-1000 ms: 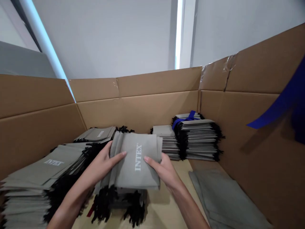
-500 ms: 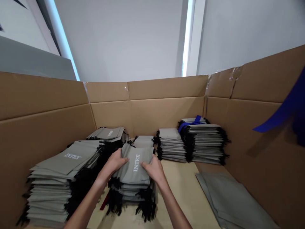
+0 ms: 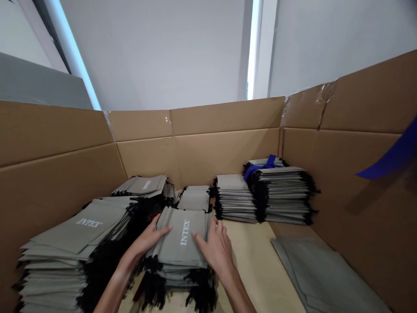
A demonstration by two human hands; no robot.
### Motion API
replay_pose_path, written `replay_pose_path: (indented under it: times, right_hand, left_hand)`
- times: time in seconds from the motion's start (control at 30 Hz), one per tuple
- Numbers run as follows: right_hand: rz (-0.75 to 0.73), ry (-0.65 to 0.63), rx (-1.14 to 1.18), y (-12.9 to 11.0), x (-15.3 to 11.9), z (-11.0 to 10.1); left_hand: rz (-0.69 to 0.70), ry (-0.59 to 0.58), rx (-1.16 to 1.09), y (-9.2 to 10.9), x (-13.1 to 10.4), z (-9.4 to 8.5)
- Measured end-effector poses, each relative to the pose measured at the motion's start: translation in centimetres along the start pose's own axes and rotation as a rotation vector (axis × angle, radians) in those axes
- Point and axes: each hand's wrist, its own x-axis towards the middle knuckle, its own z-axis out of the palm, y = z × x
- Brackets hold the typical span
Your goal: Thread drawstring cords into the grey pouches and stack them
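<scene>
Between my two hands stands a stack of flat grey fabric pouches (image 3: 177,256), white INTEX lettering on its top piece and black cord-like ends hanging from its front corners. My left hand (image 3: 150,237) lies along the stack's left edge, thumb stretched over the top and fingers apart from it. At the right edge, my right hand (image 3: 217,243) rests with its thumb on the top pouch and its other fingers spread beside the stack. Neither hand is closed round a pouch. Behind this stack lies another grey pile (image 3: 194,198).
Tall INTEX piles (image 3: 78,228) stand at left, with another (image 3: 143,184) behind. Two stacks (image 3: 236,198) (image 3: 286,195) sit at back right, a blue strap (image 3: 270,162) over them. Loose grey fabric (image 3: 322,269) lies at right. Cardboard walls (image 3: 224,152) surround everything.
The hands have loosened from the top pouches, which now lie lower and flatter on the stack. My right hand's fingers have spread. The view has shifted slightly.
</scene>
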Motion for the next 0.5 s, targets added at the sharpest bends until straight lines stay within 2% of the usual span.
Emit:
replay_pose_path:
  times: [0.07, 0.13, 0.23, 0.27, 0.33, 0.37, 0.43, 0.5]
  right_hand:
    - [0.037, -0.011, 0.053, 0.9, 0.4, 0.0]
    - [0.057, 0.033, 0.069, 1.1, 1.6, -1.0]
    - [-0.054, 0.138, 0.08, -0.6, 5.9, -3.6]
    - [-0.117, 0.124, 0.107, -1.6, 8.0, -4.2]
    - [-0.2, -0.034, 0.159, -3.6, 12.7, -4.4]
    - [-0.216, -0.112, 0.17, -4.6, 15.1, -3.8]
    - [-0.212, -0.277, 0.175, -6.1, 19.5, -1.6]
    - [-0.178, -0.407, 0.157, -7.1, 23.3, 1.5]
  left_hand:
    - [-0.042, -0.033, -0.066, -0.4, -0.2, -0.1]
    - [-0.057, -0.041, -0.061, -0.6, -0.2, -0.2]
    - [-0.014, -0.022, 0.035, -0.9, 0.3, -0.3]
    - [0.002, -0.016, 0.072, -1.0, 0.4, -0.3]
    - [0.018, -0.004, 0.126, -1.3, 0.6, -0.2]
    - [0.018, 0.0, 0.145, -1.5, 0.7, -0.1]
    - [0.014, 0.006, 0.17, -1.9, 0.6, 0.0]
    - [-0.009, -0.001, 0.192, -2.2, 0.3, 0.0]
